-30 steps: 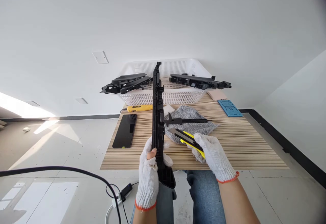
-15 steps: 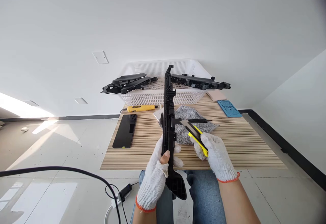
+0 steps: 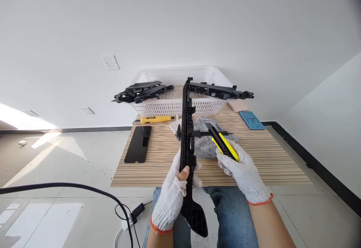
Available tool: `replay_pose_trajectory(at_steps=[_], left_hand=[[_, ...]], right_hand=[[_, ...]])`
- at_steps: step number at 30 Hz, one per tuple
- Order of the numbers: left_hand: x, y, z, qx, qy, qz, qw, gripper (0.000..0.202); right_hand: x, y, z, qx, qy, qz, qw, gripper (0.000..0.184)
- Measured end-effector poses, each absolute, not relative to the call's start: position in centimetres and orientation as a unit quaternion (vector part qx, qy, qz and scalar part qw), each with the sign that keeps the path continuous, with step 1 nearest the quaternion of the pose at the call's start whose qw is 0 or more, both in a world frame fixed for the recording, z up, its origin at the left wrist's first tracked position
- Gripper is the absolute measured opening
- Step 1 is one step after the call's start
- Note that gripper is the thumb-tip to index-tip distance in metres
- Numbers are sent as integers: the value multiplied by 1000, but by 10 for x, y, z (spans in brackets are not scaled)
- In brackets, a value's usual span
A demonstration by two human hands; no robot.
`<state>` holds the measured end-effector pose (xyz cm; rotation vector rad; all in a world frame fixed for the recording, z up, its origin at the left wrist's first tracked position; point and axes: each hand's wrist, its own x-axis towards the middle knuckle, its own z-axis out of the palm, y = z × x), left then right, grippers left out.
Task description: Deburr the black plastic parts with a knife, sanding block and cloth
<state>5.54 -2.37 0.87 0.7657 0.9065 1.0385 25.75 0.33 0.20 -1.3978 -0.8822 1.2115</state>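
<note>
Black plastic part point(image 3: 186, 139) crossed above the counter's point(image 3: 270, 165) near edge.
Left hand point(image 3: 171, 195) clamped it, right hand point(image 3: 241, 167) the utility knife point(image 3: 225, 146); a slip could have driven the bared blade point(image 3: 209, 126) into the exposed thumb point(image 3: 184, 173).

A white far wall point(image 3: 180, 22) and right wall point(image 3: 338, 105) rise above a dark baseboard point(image 3: 332, 183). 3 pale plates point(image 3: 110, 62) dot the far wall's left. Sunlight point(image 3: 46, 139) streaks the left floor point(image 3: 93, 172), glossy and tiled, beside a striped table point(image 3: 135, 176).
</note>
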Motion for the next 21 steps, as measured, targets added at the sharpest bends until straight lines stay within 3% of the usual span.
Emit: replay_pose_trajectory(at_steps=[6,13,18,21], left_hand=[[61,-20,16,423,445,423,667,53],[67,-19,9,390,494,403,664,67],[62,-22,8,381,473,413,679,59],[60,-22,12,381,456,413,690,53]], right_hand=[[267,1,-3,-607,-360,497,504,67],[266,2,2,-601,-339,506,518,47],[267,1,5,-570,-327,508,556,44],[266,1,5,-586,-339,502,538,41]])
